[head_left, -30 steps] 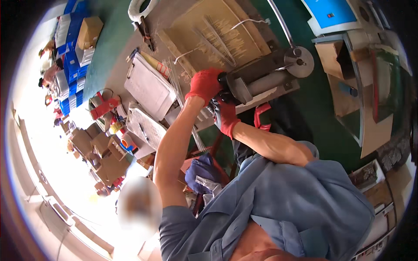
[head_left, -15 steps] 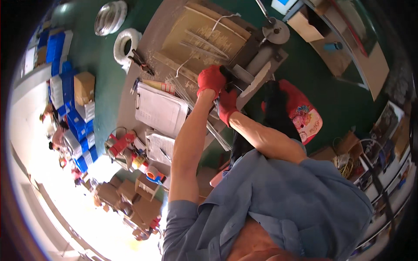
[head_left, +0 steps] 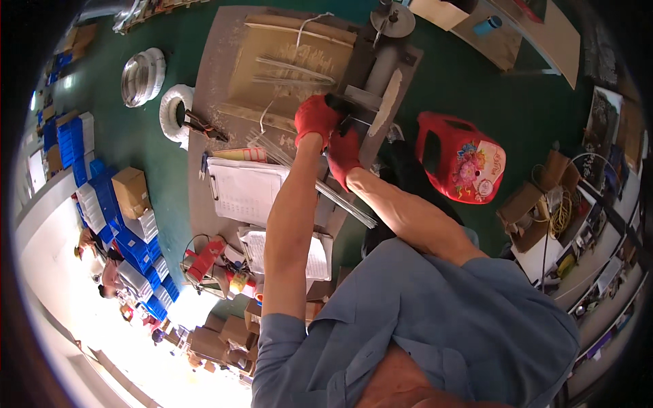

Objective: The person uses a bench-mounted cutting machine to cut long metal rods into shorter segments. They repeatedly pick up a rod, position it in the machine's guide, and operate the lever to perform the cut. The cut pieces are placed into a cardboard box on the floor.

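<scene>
**Two red gloves at the bench machine**

I look down on a workshop with a dark green floor point(head_left: 136, 146) and a brown workbench point(head_left: 211, 88) running up the middle. On the bench I count one large flat sheet of tan cardboard point(head_left: 286, 64), one clipboard with white paper point(head_left: 241, 190) and one second stack of printed white sheets point(head_left: 282, 251). On the floor to the left lie two white wire coils point(head_left: 153, 85); to the right stands one red plastic stool point(head_left: 462, 160). Blue boxes point(head_left: 102, 197) line the left wall.

My left hand point(head_left: 316, 121), in a red glove, is closed around the black handle point(head_left: 343, 105) of the grey metal machine point(head_left: 381, 64) at the bench's far edge. My right hand point(head_left: 343, 153), also red-gloved, sits just below it, holding a bundle of thin clear rods point(head_left: 340, 200) that slants across the bench towards me.
</scene>
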`<state>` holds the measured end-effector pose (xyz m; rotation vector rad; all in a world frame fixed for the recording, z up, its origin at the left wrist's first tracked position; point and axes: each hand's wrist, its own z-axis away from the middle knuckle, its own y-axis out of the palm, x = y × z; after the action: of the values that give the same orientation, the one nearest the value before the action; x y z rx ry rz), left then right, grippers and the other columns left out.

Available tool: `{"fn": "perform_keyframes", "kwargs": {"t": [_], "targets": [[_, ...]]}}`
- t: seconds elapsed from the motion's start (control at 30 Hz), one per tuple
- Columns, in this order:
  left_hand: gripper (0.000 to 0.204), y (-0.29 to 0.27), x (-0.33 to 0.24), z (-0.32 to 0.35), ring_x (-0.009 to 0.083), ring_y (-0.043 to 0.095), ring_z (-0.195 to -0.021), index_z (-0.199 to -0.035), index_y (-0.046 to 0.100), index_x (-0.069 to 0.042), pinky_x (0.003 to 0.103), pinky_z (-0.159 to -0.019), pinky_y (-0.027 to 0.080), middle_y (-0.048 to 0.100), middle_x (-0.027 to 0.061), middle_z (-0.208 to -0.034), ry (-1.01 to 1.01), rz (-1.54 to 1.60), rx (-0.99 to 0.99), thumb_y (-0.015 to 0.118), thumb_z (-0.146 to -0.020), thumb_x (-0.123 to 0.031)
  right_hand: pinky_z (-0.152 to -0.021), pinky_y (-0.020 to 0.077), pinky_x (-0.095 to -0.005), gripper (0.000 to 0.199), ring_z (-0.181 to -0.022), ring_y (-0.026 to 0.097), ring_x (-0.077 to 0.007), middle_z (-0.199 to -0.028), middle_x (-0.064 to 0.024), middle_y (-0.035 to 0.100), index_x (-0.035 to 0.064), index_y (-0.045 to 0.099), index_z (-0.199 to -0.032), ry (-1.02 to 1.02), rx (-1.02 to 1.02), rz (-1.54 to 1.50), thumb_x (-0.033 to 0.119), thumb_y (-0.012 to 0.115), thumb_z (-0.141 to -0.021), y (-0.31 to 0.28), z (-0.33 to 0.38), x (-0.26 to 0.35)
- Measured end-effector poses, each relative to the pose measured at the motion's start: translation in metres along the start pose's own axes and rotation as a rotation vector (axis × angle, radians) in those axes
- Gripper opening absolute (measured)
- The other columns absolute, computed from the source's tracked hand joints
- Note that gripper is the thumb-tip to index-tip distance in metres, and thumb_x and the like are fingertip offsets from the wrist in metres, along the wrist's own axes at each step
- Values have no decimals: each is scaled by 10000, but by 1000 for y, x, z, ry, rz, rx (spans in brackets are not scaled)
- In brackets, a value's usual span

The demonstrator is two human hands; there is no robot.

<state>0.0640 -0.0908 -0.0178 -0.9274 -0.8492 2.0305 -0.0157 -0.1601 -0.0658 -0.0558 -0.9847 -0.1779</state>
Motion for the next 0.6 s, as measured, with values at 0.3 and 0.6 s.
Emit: {"fn": "perform_keyframes", "kwargs": {"t": [0.3, 0.6], "targets": [[373, 18, 12, -8, 331, 628, -1017, -1031, 693, -131, 431, -865, 509, 666, 140, -1080, 23, -52, -73, 663, -741, -363, -873, 467, -412, 313, -1061, 605, -337, -1104, -195, 640, 24, 551, -1164, 44, 146, 119, 186, 548, -896, -1, -4, 9], [384, 16, 6, -6, 368, 630, -967, -956, 706, -97, 464, -837, 510, 666, 181, -1019, 90, -94, -147, 650, -748, -416, -890, 468, -432, 402, -1102, 575, -331, -1186, -202, 584, 14, 462, -1218, -87, 232, 90, 194, 597, -886, 11, -31, -59]]}}
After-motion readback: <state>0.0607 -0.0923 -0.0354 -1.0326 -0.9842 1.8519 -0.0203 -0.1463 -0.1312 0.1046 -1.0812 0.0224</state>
